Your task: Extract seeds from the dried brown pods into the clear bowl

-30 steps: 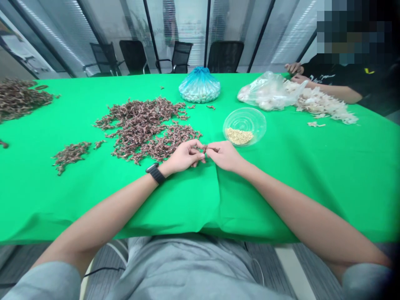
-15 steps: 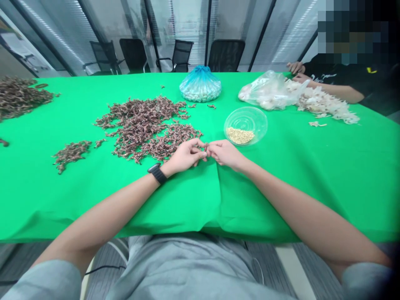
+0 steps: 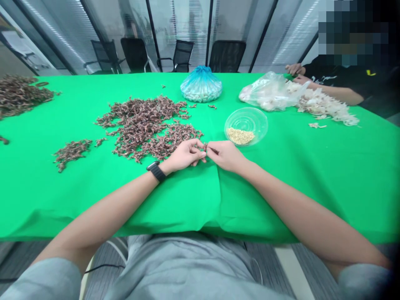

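My left hand and my right hand meet fingertip to fingertip on the green tablecloth. Both pinch one small brown pod between them. A black watch sits on my left wrist. Just behind my left hand spreads a big heap of the same brown pods. Beyond my right hand stands a clear plastic bowl with a layer of pale seeds in it.
A smaller pod pile lies at left, another heap at the far left. A blue bag stands at the back. A second person at the right handles white garlic skins beside a clear bag. Black chairs line the far side.
Both hands stay pinched on the pod in nearly the same spot; only the fingers shift slightly. The camera has drifted a little.
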{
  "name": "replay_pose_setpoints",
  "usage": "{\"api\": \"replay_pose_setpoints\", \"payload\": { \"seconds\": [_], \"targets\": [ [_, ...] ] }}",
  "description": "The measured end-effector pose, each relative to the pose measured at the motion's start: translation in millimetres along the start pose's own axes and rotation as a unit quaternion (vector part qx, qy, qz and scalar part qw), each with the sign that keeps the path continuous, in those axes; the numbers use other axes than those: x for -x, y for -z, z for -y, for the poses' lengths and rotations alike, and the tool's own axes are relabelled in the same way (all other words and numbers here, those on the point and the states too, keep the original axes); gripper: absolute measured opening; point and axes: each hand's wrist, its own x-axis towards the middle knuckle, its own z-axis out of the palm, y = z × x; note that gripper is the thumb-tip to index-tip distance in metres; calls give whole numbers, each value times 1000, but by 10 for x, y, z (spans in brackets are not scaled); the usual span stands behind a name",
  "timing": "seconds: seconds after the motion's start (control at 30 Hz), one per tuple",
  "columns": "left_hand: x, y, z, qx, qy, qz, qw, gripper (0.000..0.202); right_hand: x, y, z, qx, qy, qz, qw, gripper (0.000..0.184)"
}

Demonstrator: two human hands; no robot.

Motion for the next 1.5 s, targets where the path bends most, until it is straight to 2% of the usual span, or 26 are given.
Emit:
{"api": "replay_pose_setpoints", "payload": {
  "seconds": [0.13, 0.2, 0.27, 0.33, 0.4, 0.47, 0.5, 0.53, 0.6, 0.73, 0.83, 0.9, 1.03, 1.17, 1.3, 1.37, 1.5],
  "targets": [
    [6, -9, -6, 0, 0, -2, 1000, 46, -13, -41, 5, -66, -33, -18, 997, 28],
    [8, -13, -5, -2, 1, 0, 1000, 45, -26, -57, 24, -115, -79, -14, 990, 28],
    [9, -17, 0, -7, 2, 5, 1000, 43, -41, -61, 51, -202, -155, -1, 967, 25],
    [12, -23, 6, -13, 1, 9, 1000, 42, -54, -45, 74, -318, -251, 25, 914, 19],
    [15, -30, 10, -20, 1, 11, 1000, 40, -65, -10, 86, -424, -330, 60, 841, 15],
    [16, -35, 11, -25, 2, 11, 1000, 40, -76, 28, 86, -491, -368, 95, 784, 14],
    [16, -37, 10, -28, 3, 9, 1000, 40, -80, 42, 83, -507, -372, 106, 770, 14],
    [14, -37, 8, -28, 3, 7, 1000, 40, -84, 51, 80, -512, -369, 109, 768, 15],
    [9, -33, 6, -24, 0, 0, 1000, 41, -90, 48, 74, -488, -347, 98, 795, 13],
    [-1, -20, -1, -12, -5, -13, 1000, 44, -85, -3, 48, -335, -245, 52, 908, 19],
    [-4, -18, -9, -5, -4, -12, 1000, 45, -67, -25, 17, -211, -151, 25, 965, 25],
    [-2, -17, -13, -3, -4, -9, 1000, 46, -53, -19, 3, -160, -110, 19, 981, 29],
    [2, -12, -14, -1, -1, -3, 1000, 47, -39, 9, -2, -129, -77, 19, 988, 32],
    [4, -12, 1, -6, 2, 5, 1000, 45, -46, -7, -13, -164, -84, 24, 983, 30],
    [14, -38, 25, -34, -7, 0, 999, 35, -45, -65, 13, -252, -174, 22, 952, 23],
    [29, -56, 27, -70, -19, -13, 997, 28, -48, -70, 55, -326, -244, 25, 913, 20],
    [65, -86, -2, -162, -61, -45, 984, 16, -87, 11, 136, -480, -372, 70, 791, 17]
  ]
}}
